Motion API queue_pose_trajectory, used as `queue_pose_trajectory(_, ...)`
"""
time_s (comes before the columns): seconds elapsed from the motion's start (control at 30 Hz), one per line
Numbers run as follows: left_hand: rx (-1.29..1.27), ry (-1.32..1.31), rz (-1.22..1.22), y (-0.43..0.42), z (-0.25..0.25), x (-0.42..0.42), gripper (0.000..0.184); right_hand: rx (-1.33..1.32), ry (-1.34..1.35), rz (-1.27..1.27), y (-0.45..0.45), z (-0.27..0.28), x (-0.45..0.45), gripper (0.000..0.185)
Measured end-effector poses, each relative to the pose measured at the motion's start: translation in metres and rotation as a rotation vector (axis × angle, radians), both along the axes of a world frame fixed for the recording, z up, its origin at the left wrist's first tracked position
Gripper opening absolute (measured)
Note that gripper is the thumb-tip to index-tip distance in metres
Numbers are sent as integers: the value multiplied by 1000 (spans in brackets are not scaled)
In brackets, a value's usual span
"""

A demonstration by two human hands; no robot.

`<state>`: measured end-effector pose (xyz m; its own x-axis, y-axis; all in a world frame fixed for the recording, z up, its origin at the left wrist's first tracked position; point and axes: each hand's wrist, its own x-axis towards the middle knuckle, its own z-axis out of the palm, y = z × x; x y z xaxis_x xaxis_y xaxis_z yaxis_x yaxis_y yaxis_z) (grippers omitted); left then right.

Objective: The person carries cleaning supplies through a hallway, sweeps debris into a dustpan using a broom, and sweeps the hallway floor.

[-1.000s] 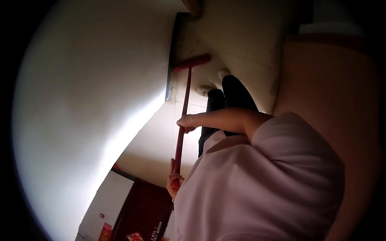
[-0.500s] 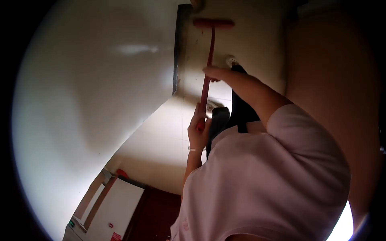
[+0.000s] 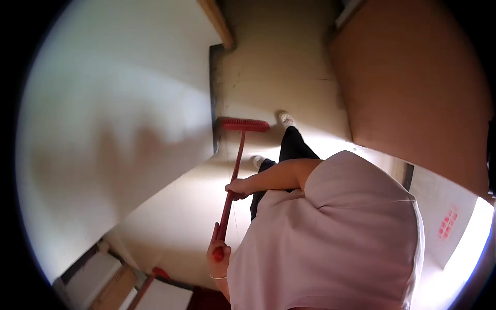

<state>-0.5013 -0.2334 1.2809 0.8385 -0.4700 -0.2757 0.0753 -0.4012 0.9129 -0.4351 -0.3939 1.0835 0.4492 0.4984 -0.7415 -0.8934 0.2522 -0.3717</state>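
Note:
A red broom [image 3: 238, 160] runs from its wide, bristled head [image 3: 245, 125] on the floor down to the end of its long handle. My right hand [image 3: 237, 189] is closed around the handle about midway along. Lower down, my left hand [image 3: 218, 252], with a thin bracelet at the wrist, grips the handle's rounded end. The broom head lies by the foot of the pale wall, just left of my shoe [image 3: 286, 119]. My other shoe [image 3: 258, 161] shows close to the handle, right of it.
A large pale wall panel [image 3: 129, 103] with a dark base strip [image 3: 213, 98] stands at left. An orange-brown panel [image 3: 413, 88] rises at right, and a white surface with red writing [image 3: 447, 222] is below it. Light tiled floor [image 3: 279, 57] runs between them. Furniture stands at lower left.
The broom head has come back closer to my feet, and both hands have moved lower and to the left in view. My view has shifted, showing more of the right side.

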Motion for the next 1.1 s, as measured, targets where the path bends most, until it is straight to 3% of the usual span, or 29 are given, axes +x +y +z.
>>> queue_pose_trajectory(0.1, -81, -55, -106, -4, 61, -15, 9, -232, 34, -371, 1, 59, -28, 20)
queue_pose_trajectory(0.17, -157, -24, -131, 8, 32, -16, 12, -353, 4, -476, -27, 73, -29, 21)
queue_pose_trajectory(0.2, -93, 80, -162, 6, 28, -1, 14, -511, -113, -404, -51, 102, -26, 21)
queue_pose_trajectory(0.23, -180, 45, -156, -7, 23, -3, 9, -527, -77, -560, -61, 97, -24, 20)
queue_pose_trajectory(0.27, -302, -210, -264, -40, 43, -4, 10, -540, -47, -725, -77, 90, -23, 20)
queue_pose_trajectory(0.3, -282, -58, -289, -53, 41, -3, 13, -520, -73, -854, -97, 89, -25, 19)
queue_pose_trajectory(0.33, -325, -232, -379, -71, 42, -1, 15, -499, -103, -972, -118, 87, -29, 19)
queue_pose_trajectory(0.37, -197, -284, -448, -82, 43, -1, 17, -504, -48, -1003, -133, 120, -42, 18)
queue_pose_trajectory(0.4, -256, -302, -478, -94, 37, -4, 20, -531, -30, -1031, -146, 117, -49, 23)
queue_pose_trajectory(0.43, -272, -365, -564, -107, 38, -5, 22, -658, -58, -972, -164, 99, -60, 24)
queue_pose_trajectory(0.47, -221, -282, -568, -157, 4, 33, 22, -716, -80, -959, -212, 76, -31, 25)
queue_pose_trajectory(0.53, -167, -223, -628, -206, 24, 40, 21, -738, -57, -941, -247, 94, -39, 25)
queue_pose_trajectory(0.57, -162, -302, -678, -213, 21, 34, 22, -665, -173, -1066, -259, 66, -46, 18)
queue_pose_trajectory(0.6, -185, -208, -726, -207, 30, 22, 25, -751, -150, -1044, -256, 65, -61, 18)
queue_pose_trajectory(0.67, -252, -357, -793, -162, 43, -10, 27, -680, -45, -951, -209, 121, -101, 13)
queue_pose_trajectory(0.7, -283, -379, -853, -129, 51, -20, 30, -573, -44, -977, -178, 113, -112, 10)
queue_pose_trajectory(0.77, -293, -333, -883, -61, 59, -45, 29, -641, 49, -1031, -102, 114, -133, 9)
queue_pose_trajectory(0.87, -231, -290, -940, 53, 53, -67, 29, -728, 150, -979, 11, 79, -160, 9)
queue_pose_trajectory(0.9, -181, -206, -938, 16, 22, -35, 30, -670, 204, -895, -16, 25, -131, 9)
queue_pose_trajectory(0.97, -134, -98, -942, 38, 27, -25, 29, -602, 254, -872, 14, 20, -132, 9)
queue_pose_trajectory(1.03, -112, -133, -977, 67, 34, -26, 29, -695, 305, -692, 46, 93, -136, 12)
queue_pose_trajectory(1.1, -106, -188, -953, -56, 11, 22, 26, -786, 241, -730, -86, 27, -77, 18)
